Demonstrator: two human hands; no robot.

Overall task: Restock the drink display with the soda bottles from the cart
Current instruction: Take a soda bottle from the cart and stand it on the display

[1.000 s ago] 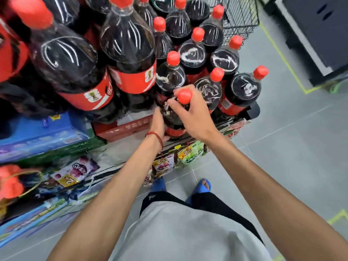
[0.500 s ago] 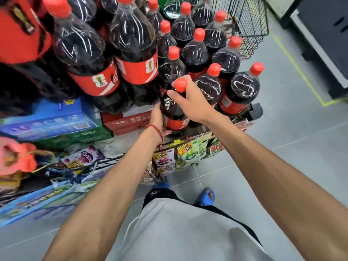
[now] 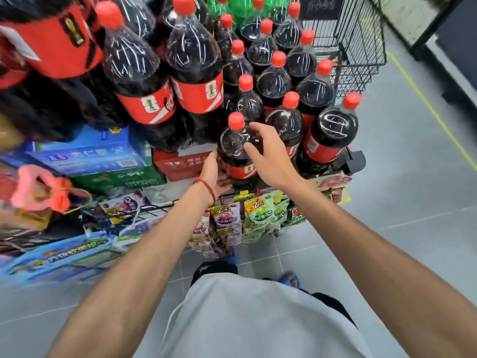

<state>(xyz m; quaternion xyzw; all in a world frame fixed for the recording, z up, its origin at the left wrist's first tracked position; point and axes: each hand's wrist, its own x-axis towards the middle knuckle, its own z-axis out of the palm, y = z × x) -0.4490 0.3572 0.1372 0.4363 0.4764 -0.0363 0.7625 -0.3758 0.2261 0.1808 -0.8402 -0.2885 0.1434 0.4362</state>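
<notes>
Nearest in, a reach is being made over the grey floor (image 3: 413, 177) toward the display (image 3: 356, 158). Packets (image 3: 255, 213) are hung along its front edge, just below the hands.

The left hand (image 3: 215, 174) is laid low against the front bottle (image 3: 237, 148), at the label's left side, with the thumb toward the base. Whether its fingers are curled round the back cannot be told, since the bottle hides them. It reads as a brace, so that tipping off the edge is prevented.

The right hand (image 3: 271, 156) is held spread and loose at the bottle's shoulder, just right of the cap (image 3: 236, 120), with nothing clasped in it. Contact cannot be confirmed.

The bottle is stood upright at the left end of the front row, close against its neighbours, and is judged to be getting a last squaring-up.

Behind it, red-capped rows (image 3: 278, 73) are ranked close so that the face is filled. Farthest off, the cart (image 3: 361, 47) is parked at the display's back corner, handy for the next pick. What is left in it cannot be seen.
</notes>
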